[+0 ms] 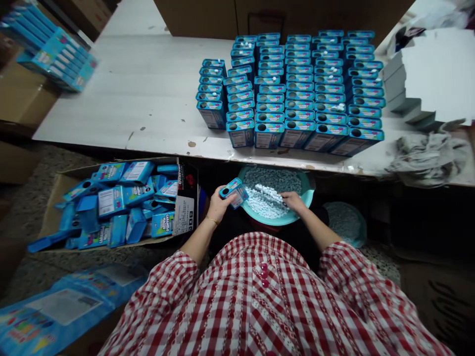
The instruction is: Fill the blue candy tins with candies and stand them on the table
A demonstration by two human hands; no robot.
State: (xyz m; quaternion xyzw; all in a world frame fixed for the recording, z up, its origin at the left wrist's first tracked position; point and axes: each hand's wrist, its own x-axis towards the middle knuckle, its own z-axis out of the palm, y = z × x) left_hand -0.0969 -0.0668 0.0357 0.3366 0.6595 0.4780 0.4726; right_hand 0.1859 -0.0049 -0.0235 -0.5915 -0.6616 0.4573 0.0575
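Between the fingers of my left hand [218,203] is a small blue candy box [234,193], tilted, with a dark round hole in its top end. It is at the left rim of a turquoise basin [272,221] full of small pale candies [256,206]. My right hand [292,200] is closed over the basin's right side, on what looks like a scoop [270,193] heaped with candies. The candies and my fingers hide most of the scoop, so its shape is unclear.
Rows of upright blue boxes [300,113] stand on the white table [148,99], some with candies on top. A carton [185,212] of loose blue boxes lies at left. A second basin [345,222], a grey cloth [430,155] and stacked white card [441,74] are at right.
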